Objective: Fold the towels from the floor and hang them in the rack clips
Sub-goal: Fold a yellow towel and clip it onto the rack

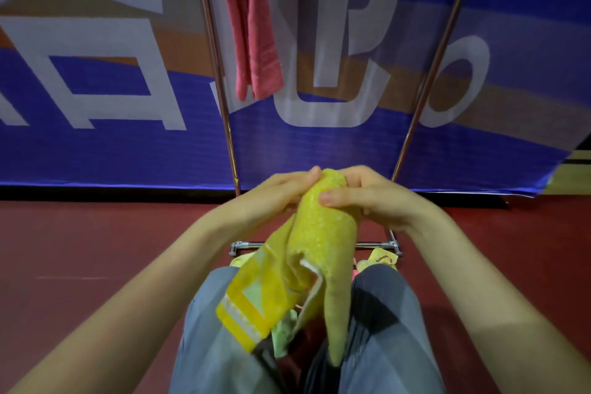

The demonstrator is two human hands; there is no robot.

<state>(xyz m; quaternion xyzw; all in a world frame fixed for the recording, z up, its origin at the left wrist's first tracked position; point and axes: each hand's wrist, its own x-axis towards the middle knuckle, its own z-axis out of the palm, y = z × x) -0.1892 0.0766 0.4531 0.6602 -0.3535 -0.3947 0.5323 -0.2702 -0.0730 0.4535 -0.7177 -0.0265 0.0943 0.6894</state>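
A yellow towel (pixel 323 240) hangs bunched between both hands, over my knees. My left hand (pixel 278 193) holds its upper end from the left, fingers lying along the cloth. My right hand (pixel 361 195) grips the same end from the right, thumb pressed on the front. The towel's striped border (pixel 243 313) droops to the lower left. A pink towel (pixel 252 28) hangs from the top of the metal rack (pixel 220 73); its clip is out of view. More pale towels (pixel 380 259) lie on the floor by the rack's base bar.
The rack's two slanted chrome poles (pixel 438 54) rise in front of a blue banner (pixel 96 150) with large white letters. The rack's base bar (pixel 371 244) lies on the red floor (pixel 80 249). My grey-trousered knees (pixel 383 313) fill the lower middle.
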